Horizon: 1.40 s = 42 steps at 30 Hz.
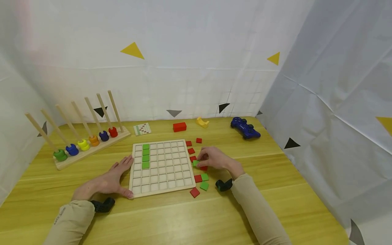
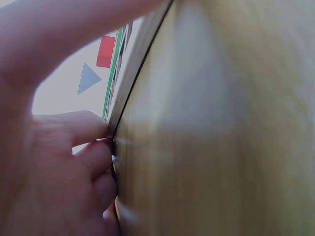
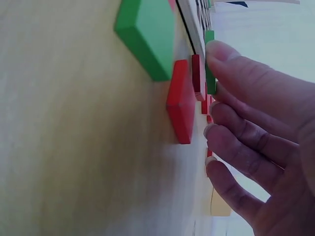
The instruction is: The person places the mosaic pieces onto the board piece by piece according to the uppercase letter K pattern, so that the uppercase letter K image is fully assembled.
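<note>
My left hand rests against the left side of a wooden grid board, thumb at the near corner and fingers spread along the edge. Several green tiles sit in one column toward the board's left. My right hand pinches another green tile between thumb and fingertips, just off the board's right edge. In the right wrist view this tile stands above the red tiles. Loose green tiles and a red one lie nearer the front.
A wooden peg stand with coloured rings is at the left. Behind the board are a patterned card, a red block and a yellow curved piece. A blue game controller lies at the back right.
</note>
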Tool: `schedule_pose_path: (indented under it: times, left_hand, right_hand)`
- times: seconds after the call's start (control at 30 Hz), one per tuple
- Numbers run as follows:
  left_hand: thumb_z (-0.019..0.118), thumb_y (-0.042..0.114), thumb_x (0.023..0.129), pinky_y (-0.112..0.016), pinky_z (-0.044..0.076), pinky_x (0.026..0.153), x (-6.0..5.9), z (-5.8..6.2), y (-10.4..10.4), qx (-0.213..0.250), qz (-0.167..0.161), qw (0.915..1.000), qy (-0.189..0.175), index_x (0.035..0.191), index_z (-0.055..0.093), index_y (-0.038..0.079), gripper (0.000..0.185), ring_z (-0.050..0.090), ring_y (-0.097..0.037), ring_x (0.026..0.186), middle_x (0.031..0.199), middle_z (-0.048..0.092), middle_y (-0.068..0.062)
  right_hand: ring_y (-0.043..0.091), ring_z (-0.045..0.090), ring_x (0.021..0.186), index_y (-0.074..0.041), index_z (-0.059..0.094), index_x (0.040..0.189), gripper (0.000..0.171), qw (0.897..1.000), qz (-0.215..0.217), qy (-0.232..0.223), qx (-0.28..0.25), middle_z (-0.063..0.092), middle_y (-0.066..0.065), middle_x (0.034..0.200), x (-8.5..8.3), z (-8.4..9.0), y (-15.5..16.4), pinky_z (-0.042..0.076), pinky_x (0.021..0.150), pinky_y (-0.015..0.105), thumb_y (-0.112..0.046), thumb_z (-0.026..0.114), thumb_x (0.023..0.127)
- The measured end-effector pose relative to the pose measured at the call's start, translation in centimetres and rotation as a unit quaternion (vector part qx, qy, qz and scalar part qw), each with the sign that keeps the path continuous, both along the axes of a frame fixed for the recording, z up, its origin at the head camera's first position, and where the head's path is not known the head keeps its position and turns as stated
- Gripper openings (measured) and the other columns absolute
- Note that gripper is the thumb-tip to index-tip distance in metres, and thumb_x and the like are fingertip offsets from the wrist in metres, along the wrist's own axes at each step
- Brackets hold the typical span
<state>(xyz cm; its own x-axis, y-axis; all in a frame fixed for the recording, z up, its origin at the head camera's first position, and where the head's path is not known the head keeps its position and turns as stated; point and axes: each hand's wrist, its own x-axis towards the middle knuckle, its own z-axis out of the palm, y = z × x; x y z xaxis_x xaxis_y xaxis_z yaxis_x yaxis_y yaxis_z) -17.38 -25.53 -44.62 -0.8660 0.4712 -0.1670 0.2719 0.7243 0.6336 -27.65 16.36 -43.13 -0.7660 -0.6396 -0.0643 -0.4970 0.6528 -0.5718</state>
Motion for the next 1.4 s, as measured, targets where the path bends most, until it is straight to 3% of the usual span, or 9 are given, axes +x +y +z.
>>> schedule_pose_path:
  times: [0.5,0.7,0.87,1.03,1.4]
  left_hand:
    - [0.09,0.049,0.067,-0.068,-0.002,0.117,0.0,-0.3,0.0,-0.001,-0.001,1.0,-0.002,0.157,0.007,-0.007,0.135,-0.005,-0.049,0.151,0.164,-0.002,-0.03]
    - [0.09,0.049,0.067,-0.068,-0.002,0.117,-0.1,-0.3,0.0,0.0,-0.001,1.0,0.001,0.157,0.007,-0.007,0.135,-0.005,-0.049,0.15,0.164,-0.001,-0.03]
    - [0.089,0.05,0.067,-0.068,-0.002,0.117,-0.2,-0.1,0.0,-0.005,-0.001,1.0,-0.004,0.158,0.006,-0.006,0.135,-0.005,-0.048,0.151,0.164,-0.002,-0.029]
    - [0.089,0.05,0.068,-0.068,-0.003,0.118,-0.2,0.0,0.0,-0.009,0.0,0.9999,-0.008,0.158,0.005,-0.005,0.135,-0.005,-0.048,0.151,0.164,-0.003,-0.029]
    - [0.088,0.05,0.068,-0.068,-0.003,0.117,-0.2,0.1,0.0,-0.011,0.0,0.9999,-0.011,0.158,0.005,-0.006,0.134,-0.005,-0.049,0.151,0.164,-0.002,-0.03]
  right_hand:
    - [0.009,0.06,0.087,-0.016,0.074,0.099,0.016,1.0,0.003,0.016,-0.023,0.062,-0.006,0.095,0.2,0.5,-0.2,0.053,0.079,0.026,-0.029,0.076,0.09]
    - [0.011,0.059,0.085,-0.014,0.074,0.098,0.016,0.999,0.013,0.04,-0.028,0.061,-0.006,0.091,0.5,1.5,-1.6,0.052,0.077,0.026,-0.027,0.077,0.089]
    - [0.01,0.059,0.085,-0.014,0.075,0.1,0.021,0.997,0.039,0.066,-0.005,0.06,-0.006,0.091,0.6,2.9,-4.6,0.052,0.076,0.024,-0.031,0.077,0.089]
    - [0.01,0.06,0.089,-0.012,0.074,0.103,0.023,0.996,0.075,0.049,0.001,0.062,-0.004,0.096,0.9,3.7,-8.7,0.051,0.081,0.022,-0.03,0.076,0.089]
    - [0.004,0.058,0.084,-0.011,0.075,0.101,0.025,0.987,0.137,0.064,0.05,0.064,-0.005,0.095,1.4,2.4,-16.3,0.047,0.076,0.013,-0.033,0.077,0.089]
